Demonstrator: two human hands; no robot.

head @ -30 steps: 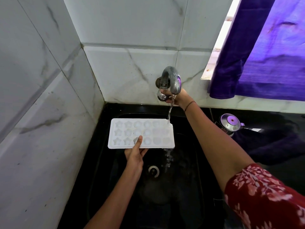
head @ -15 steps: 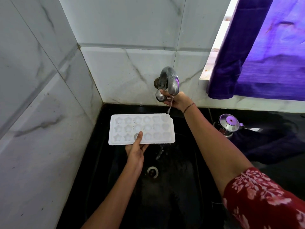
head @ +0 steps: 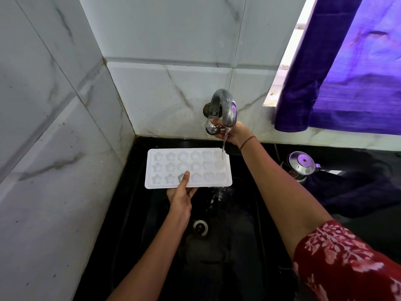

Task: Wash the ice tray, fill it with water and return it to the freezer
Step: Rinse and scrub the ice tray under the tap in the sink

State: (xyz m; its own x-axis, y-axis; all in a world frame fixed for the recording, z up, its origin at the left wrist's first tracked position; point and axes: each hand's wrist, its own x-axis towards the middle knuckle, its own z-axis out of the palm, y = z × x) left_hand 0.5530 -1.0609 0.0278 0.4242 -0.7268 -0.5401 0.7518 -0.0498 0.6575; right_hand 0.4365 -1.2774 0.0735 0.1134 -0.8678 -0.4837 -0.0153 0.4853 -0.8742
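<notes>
A white rectangular plastic ice tray (head: 188,168) with three rows of star- and flower-shaped cups is held level at the centre of the frame, above the back part of a black sink basin (head: 234,246). The left hand (head: 181,196) grips it from the near long edge: the thumb lies flat on top over a cup in the nearest row, and the other fingers are tucked under the tray, so only their tips show and how they are spread cannot be told. A thin stream of water (head: 224,144) falls onto the tray's upper right corner cup, and water spills off the tray's lower right corner into the basin below. The stream comes from a curved chrome wall tap (head: 224,107) just above the tray. The right hand (head: 233,132) is at the tap's round knob (head: 210,128), with fingertips curled and pinching it; a thin thread bracelet (head: 247,141) circles that wrist, and a red sleeve with a white floral print (head: 347,261) fills the lower right. A round metal drain (head: 200,228) sits in the basin below the left wrist. White marble-patterned tiles (head: 65,127) cover the walls at left and top. At right, a steel kettle with a purple-tinted lid (head: 302,164) stands on the black counter (head: 358,192), and a purple curtain (head: 347,66) hangs in the upper right.
</notes>
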